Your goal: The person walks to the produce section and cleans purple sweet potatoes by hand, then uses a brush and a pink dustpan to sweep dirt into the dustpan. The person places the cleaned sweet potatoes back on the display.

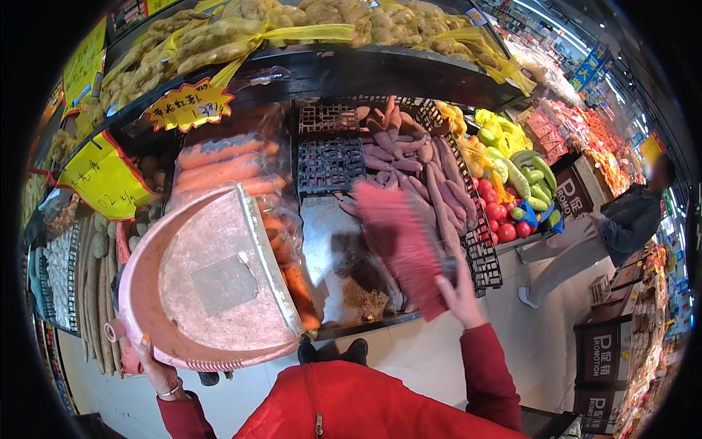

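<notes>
My left hand (156, 365) grips the lower left rim of a worn pink plastic dustpan (205, 236), near its short round handle stub. A greyish patch shows on the pan's flat inside. The pan is held over bagged carrots (225, 159), with its straight lip toward the bare metal display surface (323, 230). In my right hand (463, 299) is a red-bristled brush (400, 247), blurred by motion, above the metal and the purple sweet potatoes (433, 181). Loose brown dirt (364, 299) lies on the metal near its front edge.
Black plastic crates (332, 164) stand behind the metal surface. Netted ginger (318, 22) fills the upper shelf (340, 71). Tomatoes (496, 211) and green vegetables (535, 181) sit at right. A person (630, 219) stands in the aisle. Long brown roots (98, 285) lie at left.
</notes>
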### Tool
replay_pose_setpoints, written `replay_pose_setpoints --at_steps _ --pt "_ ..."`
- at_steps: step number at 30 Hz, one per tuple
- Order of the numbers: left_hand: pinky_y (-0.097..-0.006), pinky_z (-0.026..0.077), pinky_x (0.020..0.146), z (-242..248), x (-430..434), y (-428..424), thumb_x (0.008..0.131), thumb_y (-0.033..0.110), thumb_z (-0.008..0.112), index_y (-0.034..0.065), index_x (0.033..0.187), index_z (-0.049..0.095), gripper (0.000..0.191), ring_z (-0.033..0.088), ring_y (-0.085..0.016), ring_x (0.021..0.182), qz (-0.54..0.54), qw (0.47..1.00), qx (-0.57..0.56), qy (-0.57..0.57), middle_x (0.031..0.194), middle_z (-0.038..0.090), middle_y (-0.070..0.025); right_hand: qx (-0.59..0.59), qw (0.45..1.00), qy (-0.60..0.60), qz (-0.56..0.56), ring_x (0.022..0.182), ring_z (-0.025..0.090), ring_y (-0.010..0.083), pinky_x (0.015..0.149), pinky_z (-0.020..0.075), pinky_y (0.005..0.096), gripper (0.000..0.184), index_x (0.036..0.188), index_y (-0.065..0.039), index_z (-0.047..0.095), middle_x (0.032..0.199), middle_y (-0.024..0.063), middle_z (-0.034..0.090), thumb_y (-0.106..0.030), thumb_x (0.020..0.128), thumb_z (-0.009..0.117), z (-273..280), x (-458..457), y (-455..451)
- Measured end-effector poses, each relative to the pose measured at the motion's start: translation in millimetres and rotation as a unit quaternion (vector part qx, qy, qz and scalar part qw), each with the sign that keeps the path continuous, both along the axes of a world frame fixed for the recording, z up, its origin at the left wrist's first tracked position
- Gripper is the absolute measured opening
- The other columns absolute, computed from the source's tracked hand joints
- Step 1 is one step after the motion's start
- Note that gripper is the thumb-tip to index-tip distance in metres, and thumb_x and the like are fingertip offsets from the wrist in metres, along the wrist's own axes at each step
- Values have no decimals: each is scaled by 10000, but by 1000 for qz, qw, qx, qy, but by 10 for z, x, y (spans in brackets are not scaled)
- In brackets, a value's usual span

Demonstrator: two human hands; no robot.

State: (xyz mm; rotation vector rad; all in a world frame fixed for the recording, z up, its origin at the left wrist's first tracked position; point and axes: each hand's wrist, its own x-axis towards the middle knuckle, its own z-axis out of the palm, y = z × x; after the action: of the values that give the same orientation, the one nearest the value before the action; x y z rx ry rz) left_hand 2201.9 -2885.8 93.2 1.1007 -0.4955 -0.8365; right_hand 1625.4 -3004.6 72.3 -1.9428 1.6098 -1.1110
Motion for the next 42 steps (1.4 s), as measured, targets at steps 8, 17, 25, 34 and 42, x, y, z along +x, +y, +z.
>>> replay_pose_setpoints --at_steps 8,17,25,34,42 --pt "-378 404 950 5 269 177 862 311 573 -23 1252 457 527 530 -250 1096 -31 999 -9 19 1195 550 -122 22 950 306 -58 724 581 349 598 490 408 565 1342 -310 422 900 194 492 -87 832 522 -357 1291 -538" --pt "-366 404 942 -102 557 159 853 320 577 -43 1224 479 528 535 -245 1075 -49 998 27 22 1169 561 -130 93 826 556 -24 788 577 257 633 514 311 615 1388 -338 346 968 118 475 -86 845 488 -983 1703 -702" --pt "-366 415 931 -305 790 154 840 329 588 -58 1227 464 561 542 -252 1060 -63 997 33 27 1169 548 -136 164 850 485 124 802 622 313 677 525 378 590 1372 -320 384 987 163 490 -86 841 489 -464 1519 156" --pt "-372 327 1030 298 209 -609 753 273 645 5 1408 249 810 391 -254 1245 -119 985 -37 -115 1367 362 -148 133 862 490 14 814 594 341 680 521 372 686 1384 -331 361 998 164 514 -18 790 504 -390 1238 245" --pt "-379 280 1074 734 -805 -1548 659 380 751 32 1382 326 908 372 -260 1272 -258 886 -124 -365 1376 354 -148 170 875 453 -21 796 653 366 672 549 402 695 1377 -361 350 1397 354 225 8 799 461 -281 1048 495"
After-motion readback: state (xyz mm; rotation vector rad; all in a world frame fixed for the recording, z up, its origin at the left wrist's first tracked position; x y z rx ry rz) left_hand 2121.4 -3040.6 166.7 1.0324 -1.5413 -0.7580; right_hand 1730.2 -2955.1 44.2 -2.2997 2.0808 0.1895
